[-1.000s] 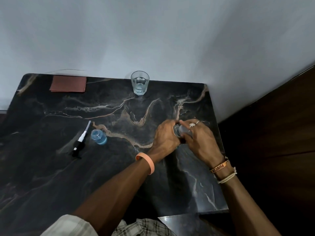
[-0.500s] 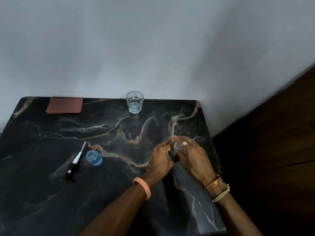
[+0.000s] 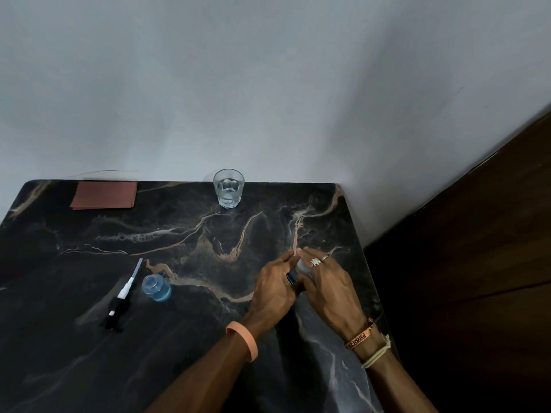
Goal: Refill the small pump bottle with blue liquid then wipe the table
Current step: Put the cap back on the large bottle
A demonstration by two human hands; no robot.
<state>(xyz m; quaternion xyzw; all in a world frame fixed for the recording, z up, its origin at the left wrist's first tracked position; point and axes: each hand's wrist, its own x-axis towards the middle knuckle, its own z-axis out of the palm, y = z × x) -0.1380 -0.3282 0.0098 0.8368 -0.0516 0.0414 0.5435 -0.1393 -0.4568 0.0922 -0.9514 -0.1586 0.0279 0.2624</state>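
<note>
Both hands on a little bottle, right side of the counter [image 3: 89, 368]

Left hand [image 3: 272, 290] and right hand [image 3: 328, 289] were wrapped around a mostly hidden container [image 3: 302, 266]; open small pump bottle [image 3: 156, 288] with blue liquid stood left beside its pump [image 3: 122, 296], glass [image 3: 228, 188] and cloth [image 3: 105, 195] farther back.

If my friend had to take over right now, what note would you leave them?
Left hand and right hand: both closed around a small container at the table's right side; what it is stays mostly hidden.
Small bottle: open, holding some blue liquid, standing left of centre.
Pump top: off, lying beside that bottle.
Brown cloth: folded at the far left corner, untouched.
Glass: at the far edge.
Done: pump removed. Left: finish refilling, refit pump, wipe table.
</note>
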